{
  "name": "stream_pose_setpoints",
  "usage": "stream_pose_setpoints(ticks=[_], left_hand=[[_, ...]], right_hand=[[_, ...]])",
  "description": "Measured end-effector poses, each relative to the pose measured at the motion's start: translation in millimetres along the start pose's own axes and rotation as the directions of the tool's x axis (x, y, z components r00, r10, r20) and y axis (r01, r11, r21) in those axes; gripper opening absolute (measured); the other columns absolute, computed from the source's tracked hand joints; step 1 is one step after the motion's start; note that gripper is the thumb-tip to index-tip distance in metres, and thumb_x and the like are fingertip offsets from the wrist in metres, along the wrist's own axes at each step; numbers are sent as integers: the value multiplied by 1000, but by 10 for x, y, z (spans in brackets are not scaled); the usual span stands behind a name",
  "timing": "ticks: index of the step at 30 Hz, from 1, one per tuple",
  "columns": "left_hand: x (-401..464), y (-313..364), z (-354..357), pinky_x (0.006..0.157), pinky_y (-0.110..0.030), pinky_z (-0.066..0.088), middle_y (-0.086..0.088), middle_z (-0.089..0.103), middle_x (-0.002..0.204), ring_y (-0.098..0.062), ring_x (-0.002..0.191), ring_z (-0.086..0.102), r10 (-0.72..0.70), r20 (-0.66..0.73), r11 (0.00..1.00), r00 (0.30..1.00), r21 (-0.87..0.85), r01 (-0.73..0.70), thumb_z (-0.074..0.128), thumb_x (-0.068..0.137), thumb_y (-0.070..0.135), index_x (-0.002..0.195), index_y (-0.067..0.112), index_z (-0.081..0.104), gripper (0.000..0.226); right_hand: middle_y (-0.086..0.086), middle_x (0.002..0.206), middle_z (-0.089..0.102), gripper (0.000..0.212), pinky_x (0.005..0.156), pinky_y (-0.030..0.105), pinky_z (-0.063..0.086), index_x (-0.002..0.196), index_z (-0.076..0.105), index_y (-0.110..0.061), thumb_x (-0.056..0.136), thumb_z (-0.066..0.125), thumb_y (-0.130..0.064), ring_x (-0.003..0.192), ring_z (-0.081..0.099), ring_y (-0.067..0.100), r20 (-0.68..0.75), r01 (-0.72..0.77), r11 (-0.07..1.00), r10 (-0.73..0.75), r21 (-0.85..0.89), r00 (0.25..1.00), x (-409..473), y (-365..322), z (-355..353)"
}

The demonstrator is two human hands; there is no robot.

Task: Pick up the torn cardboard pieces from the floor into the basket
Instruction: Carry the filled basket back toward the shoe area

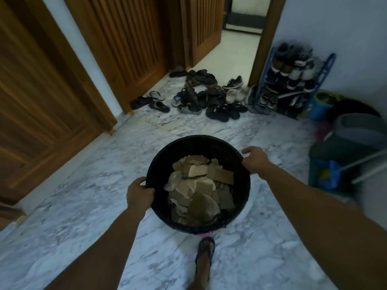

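A round black basket (165, 208) is held above the marble floor in front of me. Inside it lies a heap of several torn brown cardboard pieces (201, 191). My left hand (139, 193) grips the basket's left rim. My right hand (254, 160) grips the right rim, farther from me. I see no loose cardboard on the floor around the basket.
A pile of shoes and sandals (201, 97) lies ahead by an open doorway. A blue shoe rack (293, 80) stands at the right wall, with buckets, bags and a white pole (356, 164) beside it. Wooden doors (41, 91) line the left. My sandalled foot (204, 256) is below the basket.
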State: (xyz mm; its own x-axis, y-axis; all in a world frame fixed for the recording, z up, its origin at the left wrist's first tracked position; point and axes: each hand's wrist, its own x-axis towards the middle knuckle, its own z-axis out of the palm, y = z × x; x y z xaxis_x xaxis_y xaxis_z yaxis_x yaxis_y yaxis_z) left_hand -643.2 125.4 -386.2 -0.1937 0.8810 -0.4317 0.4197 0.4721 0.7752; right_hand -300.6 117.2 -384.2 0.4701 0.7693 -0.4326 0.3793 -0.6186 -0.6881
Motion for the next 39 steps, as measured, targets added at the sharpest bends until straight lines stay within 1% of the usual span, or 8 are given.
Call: stream_pose_setpoints(ticks=[7, 13, 20, 25, 30, 33, 35, 39], left_hand=[[501, 666, 1174, 79, -51, 56, -15, 71, 93, -36, 84, 66, 54, 157, 991, 986, 113, -72, 62, 82, -4, 124, 8, 59, 44], [611, 1160, 2175, 78, -47, 56, -14, 68, 91, -35, 85, 65, 109, 297, 966, 949, 195, -172, 59, 82, -6, 121, 8, 59, 41], [494, 1489, 3647, 83, -47, 55, -16, 68, 102, -34, 90, 65, 81, 402, 950, 912, 247, -193, 64, 80, -1, 123, 7, 57, 45], [282, 1446, 4918, 85, -45, 54, -15, 68, 106, -34, 95, 65, 19, 418, 946, 908, 286, -152, 68, 77, 0, 124, 8, 57, 49], [37, 1269, 6158, 71, -42, 56, -12, 70, 98, -35, 84, 67, -67, 463, 928, 884, 355, -116, 66, 74, 4, 122, 12, 58, 49], [-66, 1154, 6830, 76, -41, 57, -13, 68, 103, -33, 88, 66, -91, 473, 919, 876, 379, -109, 67, 73, 5, 126, 13, 57, 54], [-110, 1037, 7273, 75, -39, 55, -14, 66, 106, -34, 90, 65, -118, 479, 917, 870, 389, -89, 66, 74, 4, 128, 11, 56, 55], [-132, 758, 8041, 71, -37, 55, -14, 66, 98, -33, 86, 65, -144, 494, 910, 857, 406, -81, 65, 72, 2, 124, 10, 60, 52]], right_hand=[[23, 126, 57, 43, 90, 47, 55, 128, 55, -5, 85, 61, 0, 110, 60, 38, -134, -156, 985, 166, 79, 977, 617, 598, -768], [19, 130, 56, 44, 93, 46, 53, 128, 58, -5, 85, 62, -1, 113, 59, 38, -236, -262, 947, 301, 184, 924, 979, 1180, -1411], [20, 126, 58, 47, 86, 41, 52, 129, 57, -7, 82, 61, -4, 109, 60, 39, -244, -367, 888, 435, 277, 867, 1393, 2175, -2280], [16, 101, 56, 23, 75, 39, 48, 105, 59, -5, 84, 59, 3, 92, 59, 32, -215, -406, 849, 489, 338, 845, 1769, 3149, -2853], [26, 122, 60, 36, 82, 42, 51, 112, 59, -6, 77, 68, -5, 107, 62, 41, -155, -457, 813, 536, 360, 830, 2107, 4284, -3352], [29, 115, 62, 31, 76, 38, 49, 112, 61, 11, 81, 62, 6, 107, 61, 45, -158, -511, 779, 592, 362, 791, 2247, 4804, -3596], [32, 104, 62, 25, 82, 46, 53, 102, 61, 15, 78, 64, 6, 104, 61, 48, -176, -528, 772, 609, 353, 773, 2365, 5198, -3691], [28, 117, 58, 35, 91, 57, 52, 108, 55, 5, 77, 69, 1, 101, 61, 39, -147, -572, 713, 669, 406, 729, 2625, 5886, -3796]])
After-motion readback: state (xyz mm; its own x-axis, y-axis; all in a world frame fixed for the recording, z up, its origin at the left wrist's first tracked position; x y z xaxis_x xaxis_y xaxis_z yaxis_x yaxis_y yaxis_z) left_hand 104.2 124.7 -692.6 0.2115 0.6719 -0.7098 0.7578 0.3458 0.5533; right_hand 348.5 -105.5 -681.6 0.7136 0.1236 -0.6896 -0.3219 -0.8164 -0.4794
